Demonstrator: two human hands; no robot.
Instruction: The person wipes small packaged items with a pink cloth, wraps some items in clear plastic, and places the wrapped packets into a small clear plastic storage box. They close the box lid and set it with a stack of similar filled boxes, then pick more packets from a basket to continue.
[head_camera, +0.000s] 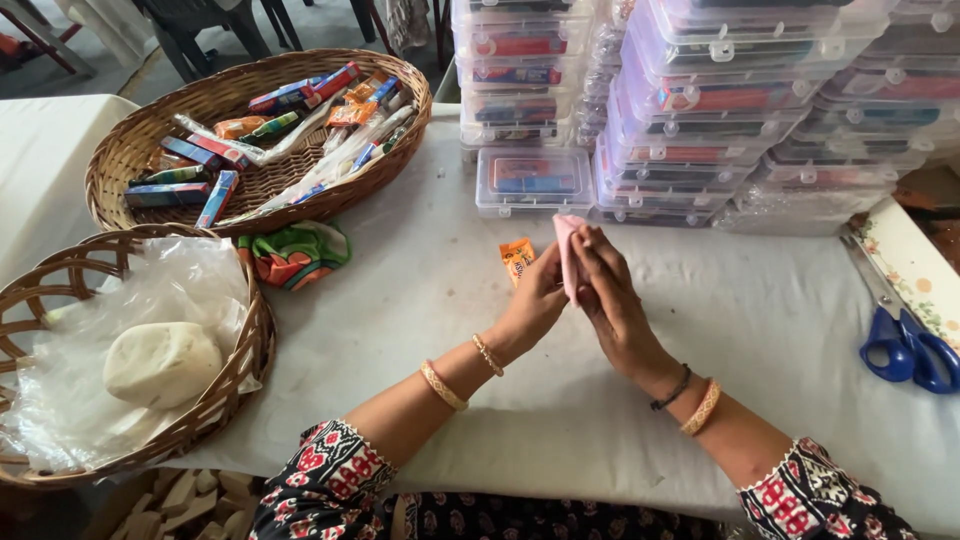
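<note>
From the head view, the left hand (535, 300) and right hand (610, 295) are pressing flat together around a pink strip (567, 250), both grips closing on it above the surface (420, 300). At ten o'clock an orange packet (517, 258) is lying. The strip may slip out if the palms are loosening.

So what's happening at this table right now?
A person is pressing a small pink piece between both palms, left hand and right hand, above a white-covered table. A small orange packet lies just beyond the hands. To the left, one wicker basket holds colourful small packs, and another holds a white lump on plastic. Stacks of clear plastic boxes stand behind, and blue-handled scissors lie at the right.
</note>
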